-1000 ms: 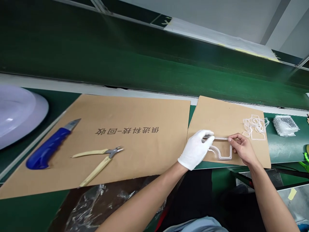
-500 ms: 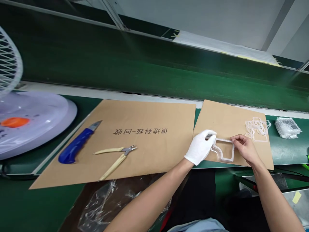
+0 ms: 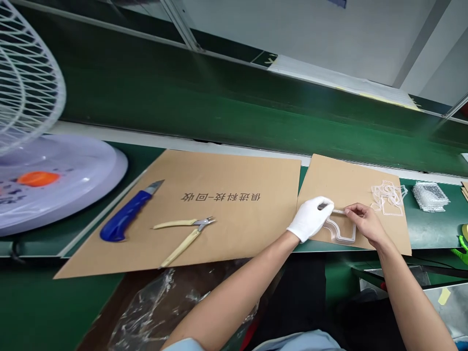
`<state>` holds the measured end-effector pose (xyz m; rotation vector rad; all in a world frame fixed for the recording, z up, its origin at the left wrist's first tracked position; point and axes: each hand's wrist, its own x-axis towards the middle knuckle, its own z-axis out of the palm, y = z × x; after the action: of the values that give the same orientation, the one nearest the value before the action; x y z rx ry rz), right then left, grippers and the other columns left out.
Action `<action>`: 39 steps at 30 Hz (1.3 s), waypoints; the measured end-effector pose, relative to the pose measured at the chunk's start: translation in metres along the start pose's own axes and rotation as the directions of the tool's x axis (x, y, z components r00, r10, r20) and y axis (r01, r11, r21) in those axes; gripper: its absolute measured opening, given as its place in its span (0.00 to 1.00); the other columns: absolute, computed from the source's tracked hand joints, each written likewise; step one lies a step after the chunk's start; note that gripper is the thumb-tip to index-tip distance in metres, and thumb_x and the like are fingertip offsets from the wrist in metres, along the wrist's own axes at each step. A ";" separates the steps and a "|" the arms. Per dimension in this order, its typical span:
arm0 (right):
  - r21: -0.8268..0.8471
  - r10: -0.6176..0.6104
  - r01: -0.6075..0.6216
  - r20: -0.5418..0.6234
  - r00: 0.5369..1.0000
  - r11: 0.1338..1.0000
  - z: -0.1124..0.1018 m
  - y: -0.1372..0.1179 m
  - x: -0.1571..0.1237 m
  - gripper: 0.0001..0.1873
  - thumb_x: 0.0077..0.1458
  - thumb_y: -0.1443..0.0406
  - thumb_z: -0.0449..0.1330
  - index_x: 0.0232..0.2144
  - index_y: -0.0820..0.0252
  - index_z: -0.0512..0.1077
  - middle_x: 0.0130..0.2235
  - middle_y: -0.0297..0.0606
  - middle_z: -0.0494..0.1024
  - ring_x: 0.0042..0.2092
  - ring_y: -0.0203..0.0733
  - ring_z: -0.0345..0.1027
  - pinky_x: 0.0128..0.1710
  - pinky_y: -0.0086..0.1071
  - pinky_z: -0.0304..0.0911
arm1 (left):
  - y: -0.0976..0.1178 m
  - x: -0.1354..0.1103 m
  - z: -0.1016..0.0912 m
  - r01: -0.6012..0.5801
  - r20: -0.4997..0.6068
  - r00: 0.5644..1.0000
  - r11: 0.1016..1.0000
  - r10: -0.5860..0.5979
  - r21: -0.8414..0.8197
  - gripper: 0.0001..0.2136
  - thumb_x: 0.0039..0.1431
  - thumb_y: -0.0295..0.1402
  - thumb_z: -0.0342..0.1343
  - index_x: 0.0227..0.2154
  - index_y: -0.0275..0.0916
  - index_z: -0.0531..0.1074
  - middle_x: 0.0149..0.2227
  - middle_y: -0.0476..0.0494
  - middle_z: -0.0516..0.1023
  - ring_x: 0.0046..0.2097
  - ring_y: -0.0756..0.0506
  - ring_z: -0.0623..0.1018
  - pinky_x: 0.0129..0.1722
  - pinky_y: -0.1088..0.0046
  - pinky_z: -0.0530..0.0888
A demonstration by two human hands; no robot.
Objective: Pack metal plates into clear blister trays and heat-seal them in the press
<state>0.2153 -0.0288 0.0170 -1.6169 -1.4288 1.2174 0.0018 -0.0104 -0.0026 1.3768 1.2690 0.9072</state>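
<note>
Toward the near edge of the right-hand cardboard sheet (image 3: pixel 343 178), a pale frame (image 3: pixel 345 239) lies between both hands, its far bar running crosswise from the gloved left hand (image 3: pixel 310 217) to the bare right hand (image 3: pixel 368 225), each pinching it.

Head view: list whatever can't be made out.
All in the head view:
- Clear frame: left end hidden by the gloved left hand.
- White outlines: too overlapped to count.
- Wrapped pack: contents obscured by its bubbly wrapping.
- Fan grille: cut off by the left edge.
- Green item: cut off by the right edge.
</note>
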 end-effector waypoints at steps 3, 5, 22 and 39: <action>0.021 0.002 -0.002 -0.006 1.000 1.000 -0.006 0.005 -0.002 0.20 0.55 0.48 0.69 0.41 0.56 0.83 0.44 0.41 0.86 0.48 0.50 0.76 0.51 0.42 0.68 | -0.001 -0.005 -0.006 0.012 -0.017 1.000 1.000 -0.013 -0.020 0.09 0.63 0.38 0.58 0.35 0.41 0.80 0.37 0.47 0.85 0.40 0.43 0.83 0.44 0.67 0.78; 0.017 -0.001 0.001 -0.009 1.000 1.000 -0.008 0.009 -0.001 0.20 0.53 0.48 0.70 0.39 0.56 0.83 0.42 0.41 0.86 0.46 0.50 0.77 0.49 0.42 0.68 | -0.003 -0.007 -0.007 0.035 -0.031 0.999 0.999 -0.036 -0.023 0.06 0.59 0.36 0.62 0.36 0.41 0.80 0.38 0.47 0.86 0.41 0.43 0.84 0.45 0.68 0.79; -0.193 -0.081 0.049 -0.161 0.984 0.980 0.022 0.019 -0.030 0.37 0.50 0.52 0.73 0.61 0.50 0.73 0.61 0.44 0.74 0.65 0.58 0.66 0.66 0.53 0.64 | -0.022 -0.011 0.007 -0.049 -0.012 0.999 0.981 0.053 0.187 0.21 0.54 0.34 0.69 0.51 0.42 0.79 0.49 0.43 0.81 0.45 0.42 0.82 0.51 0.64 0.79; -0.028 -0.047 0.043 -0.151 0.987 0.999 0.010 0.021 -0.059 0.41 0.49 0.54 0.74 0.64 0.47 0.70 0.68 0.43 0.68 0.67 0.58 0.66 0.67 0.53 0.64 | -0.007 -0.038 0.017 -0.172 -0.066 0.977 0.933 0.202 0.317 0.28 0.56 0.37 0.67 0.60 0.40 0.75 0.63 0.34 0.74 0.65 0.34 0.74 0.68 0.56 0.70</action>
<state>0.2159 -0.0917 0.0073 -1.6476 -1.3817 1.0324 0.0106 -0.0510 -0.0090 1.7430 1.4170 0.9413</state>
